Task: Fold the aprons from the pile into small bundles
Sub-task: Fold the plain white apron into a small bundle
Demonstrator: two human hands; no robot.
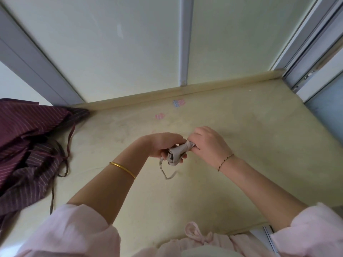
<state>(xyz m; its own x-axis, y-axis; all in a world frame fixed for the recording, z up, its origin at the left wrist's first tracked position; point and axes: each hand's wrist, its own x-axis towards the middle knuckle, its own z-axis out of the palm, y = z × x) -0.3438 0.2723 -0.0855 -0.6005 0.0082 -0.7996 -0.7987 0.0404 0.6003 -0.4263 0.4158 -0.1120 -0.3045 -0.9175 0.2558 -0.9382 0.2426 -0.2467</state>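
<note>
Both hands are rolling a grey apron into a bundle, well to the right of the pile.

The bundle [176, 153] is being held just above the surface [185, 201], its long axis slanting away from the person and away from the pile [27, 138] of striped maroon aprons. The left hand [163, 143] is curling round the end nearer the pile, gripping the roll from above. The right hand [209, 145] is pinching the far end, its fingers [194, 139] bent tight onto the cloth. A loose strap [167, 173] is hanging from the nearer end, on the pile side, its loop touching the surface. Judging from this, the strap is lying closest to the left hand, so wrapping or tucking it probably means the right hand keeps the roll tight while the left lets go.
</note>
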